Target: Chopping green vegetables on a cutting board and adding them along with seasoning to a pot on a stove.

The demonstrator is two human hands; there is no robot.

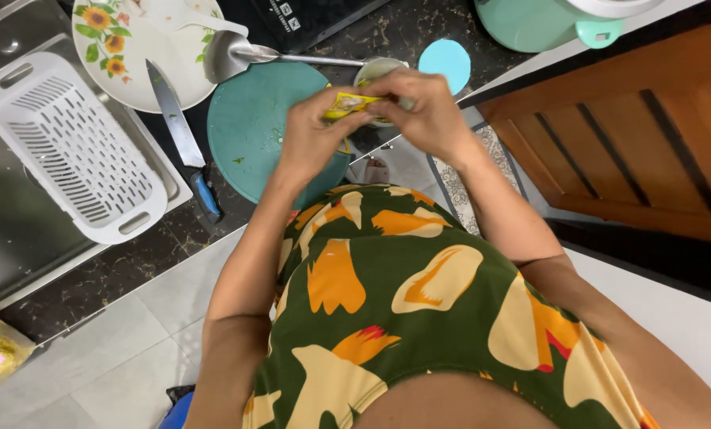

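Both my hands hold a small yellow sachet [349, 103] over the counter edge. My left hand [311, 135] pinches its left side and my right hand [425, 111] grips its right end. Just behind the hands stands a small cup [373, 70], mostly hidden by my fingers. Under my left hand lies a round teal cutting board [252, 127].
A knife with a blue handle [182, 135] lies left of the board. A flowered plate [137, 56] holds a white spoon, and a metal ladle [236, 54] rests beside it. A white slotted basket [73, 147] sits over the sink. A teal lid [444, 62] and a green cooker [542, 20] stand at the back.
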